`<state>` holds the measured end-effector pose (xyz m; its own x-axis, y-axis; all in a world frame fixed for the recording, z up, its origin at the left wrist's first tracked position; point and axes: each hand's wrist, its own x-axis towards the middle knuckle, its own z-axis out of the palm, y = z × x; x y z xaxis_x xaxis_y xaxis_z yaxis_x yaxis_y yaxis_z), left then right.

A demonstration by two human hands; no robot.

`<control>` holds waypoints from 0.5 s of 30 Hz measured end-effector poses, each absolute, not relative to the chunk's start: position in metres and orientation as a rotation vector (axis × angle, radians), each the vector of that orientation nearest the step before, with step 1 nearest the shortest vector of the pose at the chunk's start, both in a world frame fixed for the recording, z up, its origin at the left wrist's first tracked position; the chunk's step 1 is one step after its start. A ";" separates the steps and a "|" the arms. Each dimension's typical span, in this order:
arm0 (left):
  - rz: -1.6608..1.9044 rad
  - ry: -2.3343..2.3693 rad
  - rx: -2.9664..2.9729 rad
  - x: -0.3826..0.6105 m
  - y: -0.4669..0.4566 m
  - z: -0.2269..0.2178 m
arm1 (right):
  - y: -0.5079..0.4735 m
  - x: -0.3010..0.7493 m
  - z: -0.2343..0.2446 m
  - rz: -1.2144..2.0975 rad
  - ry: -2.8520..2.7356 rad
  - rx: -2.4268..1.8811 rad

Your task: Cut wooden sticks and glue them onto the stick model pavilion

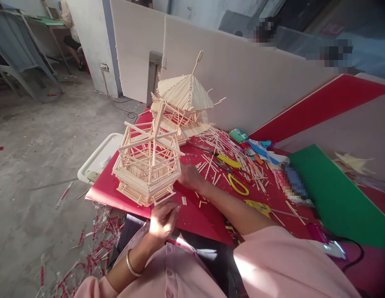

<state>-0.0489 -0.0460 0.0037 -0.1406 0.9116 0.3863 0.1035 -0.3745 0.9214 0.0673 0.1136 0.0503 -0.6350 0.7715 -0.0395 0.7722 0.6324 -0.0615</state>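
Observation:
A pagoda model built of thin wooden sticks (145, 171) stands at the front left of the red table (192, 215), its upper frame open and roofless. My left hand (163, 217), with a bangle at the wrist, is closed at the model's lower front edge, its fingers curled by a protruding base stick. My right hand (190, 176) reaches to the model's right side, and its fingertips are hidden behind the sticks. A few short loose sticks (184, 200) lie beside my hands. Behind stands a second stick pagoda (186, 93) with a pointed, slatted roof.
Loose sticks (257, 171) cover the table's right part, with yellow-handled scissors (238, 184) and a yellow glue gun (259, 207). A green board (338, 198) bounds the right side. White panels (226, 74) rise behind. A white stool (99, 157) stands left; wrappers (87, 256) litter the floor.

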 end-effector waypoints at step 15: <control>0.911 1.734 1.937 -0.034 -0.031 -0.004 | 0.061 0.150 0.032 -1.100 2.942 1.072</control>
